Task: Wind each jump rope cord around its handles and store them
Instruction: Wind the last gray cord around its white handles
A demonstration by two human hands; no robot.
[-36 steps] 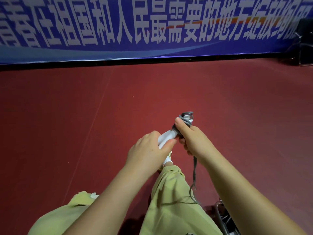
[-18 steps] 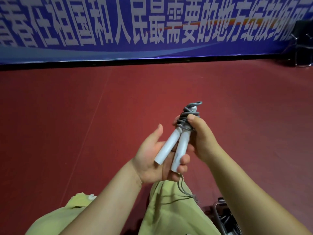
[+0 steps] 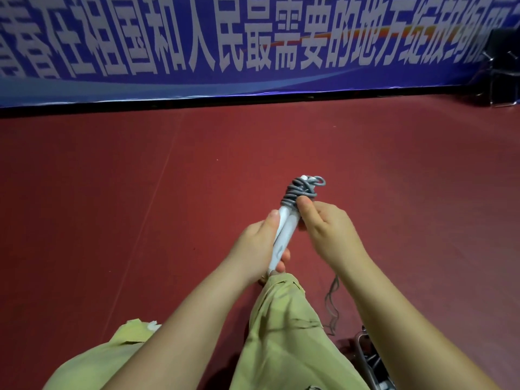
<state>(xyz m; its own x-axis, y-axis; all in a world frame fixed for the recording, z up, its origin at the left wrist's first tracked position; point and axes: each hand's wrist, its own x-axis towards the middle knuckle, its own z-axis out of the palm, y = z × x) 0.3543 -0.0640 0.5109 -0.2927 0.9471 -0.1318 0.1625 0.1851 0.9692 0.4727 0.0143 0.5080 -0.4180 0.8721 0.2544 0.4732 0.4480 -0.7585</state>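
Two white jump rope handles (image 3: 284, 235) are held together above the red floor (image 3: 140, 192), clasped low by the left hand (image 3: 260, 246). The grey cord (image 3: 299, 192) wound round their tops is pinched by the right hand (image 3: 327, 232). Its loose tail (image 3: 332, 305) is partly hidden behind the forearm.

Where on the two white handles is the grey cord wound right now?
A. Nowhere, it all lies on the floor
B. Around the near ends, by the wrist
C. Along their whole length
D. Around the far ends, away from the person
D. The grey cord sits coiled round the far ends of the white handles, above the right hand; the left hand grips the bare near part.
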